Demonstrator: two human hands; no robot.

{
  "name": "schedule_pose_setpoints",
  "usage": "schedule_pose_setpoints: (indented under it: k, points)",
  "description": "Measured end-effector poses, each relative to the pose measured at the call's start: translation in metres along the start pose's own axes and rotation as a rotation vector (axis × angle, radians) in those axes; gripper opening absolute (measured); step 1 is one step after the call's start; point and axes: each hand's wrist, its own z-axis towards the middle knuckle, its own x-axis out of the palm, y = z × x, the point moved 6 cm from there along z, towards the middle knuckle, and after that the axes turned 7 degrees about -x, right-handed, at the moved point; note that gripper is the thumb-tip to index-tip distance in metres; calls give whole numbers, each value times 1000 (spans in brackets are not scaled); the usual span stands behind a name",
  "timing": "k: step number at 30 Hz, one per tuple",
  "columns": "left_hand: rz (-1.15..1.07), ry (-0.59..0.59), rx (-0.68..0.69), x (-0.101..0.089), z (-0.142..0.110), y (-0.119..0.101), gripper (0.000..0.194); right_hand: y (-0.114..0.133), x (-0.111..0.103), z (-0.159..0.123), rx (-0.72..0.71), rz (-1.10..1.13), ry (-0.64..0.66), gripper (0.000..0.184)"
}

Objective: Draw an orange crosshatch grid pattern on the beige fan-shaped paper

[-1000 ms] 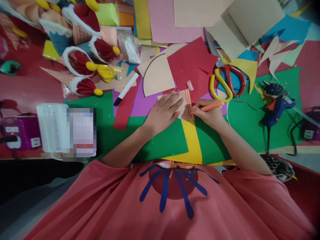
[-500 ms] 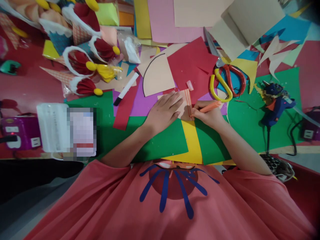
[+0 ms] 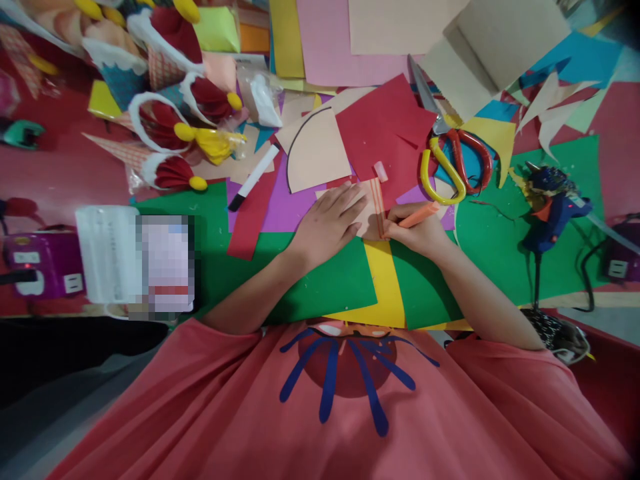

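Two bare hands are shown at one piece of peach paper (image 3: 370, 221): it lies beneath the fingers of the left hand (image 3: 327, 217) and extends from them toward the right hand (image 3: 414, 228), so that its striped edge is left exposed between the two. The left hand is laid flat, palm down, with nothing gripped; the paper is judged to be steadied by it rather than pinched. In the right hand an orange marker (image 3: 421, 214) is clasped in a writing grip, its tip placed at the near end of the orange stripes (image 3: 379, 200) — just left of the right fingers. The marker's long axis is slanted rightward and slightly away from the wearer, whereas the stripes are aligned nearly straight away from the body, roughly crosswise to it. The paper's own long axis cannot be told, part of it being covered by the left hand. Beyond the left fingertips a small pink piece (image 3: 381, 171) is seen, and farther off, beyond the right hand, the scissors (image 3: 440, 125) are laid. Relative to the earliest frame, the marker tip has been brought slightly nearer the wearer along the stripes, and the marker's rear end is drawn in leftward — the left hand being kept virtually in place.
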Motion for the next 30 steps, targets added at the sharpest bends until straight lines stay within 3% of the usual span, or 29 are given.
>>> schedule_pose_setpoints:
  k: [10, 13, 17, 23, 27, 30]
  points:
    - [-35, 13, -11, 2, 0, 2, 44, -3, 0, 0, -17, -48, 1, 26]
    - [-30, 13, -8, 2, 0, 2, 44, -4, -1, 0, 0, 36, -13, 21]
    - [-14, 4, -2, 1, 0, 2, 44, -7, -10, 1, 45, 265, -127, 19]
    - [-12, 24, 9, 0, -3, -2, 42, -13, -23, -3, 32, 406, -346, 25]
    - [4, 16, 100, -3, -6, -14, 36, -10, -29, -7, -21, 262, -451, 29]
    - [20, 1, 168, -5, -7, -21, 31, -4, -28, -7, -52, 142, -435, 24]
